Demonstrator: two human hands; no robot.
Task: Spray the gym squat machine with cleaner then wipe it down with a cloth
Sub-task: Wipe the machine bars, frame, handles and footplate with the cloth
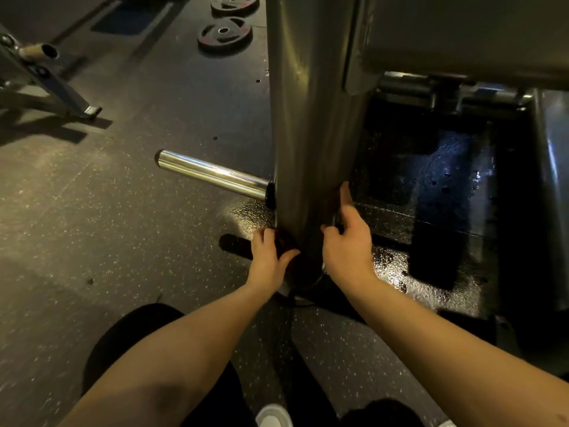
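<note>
Black speckled rubber floor (92, 211) carries a blue-grey frame (46, 78) at far left and two weight plates (224, 33) farther back. A chrome peg (212, 175) juts leftward from the squat machine's grey upright (308, 118). At the upright's foot the left hand (268, 257) has its fingers curled round a dark wad, seemingly the cloth (284, 243). The right hand (348, 238) lies on the opposite side, forefinger straight along the metal; whether its curled fingers hold anything I cannot tell. Rightward, the black footplate (446, 195) glistens wet.

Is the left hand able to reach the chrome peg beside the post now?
Probably yes: the left hand is at the foot of the post, close to the chrome peg, with nothing between them.
</note>
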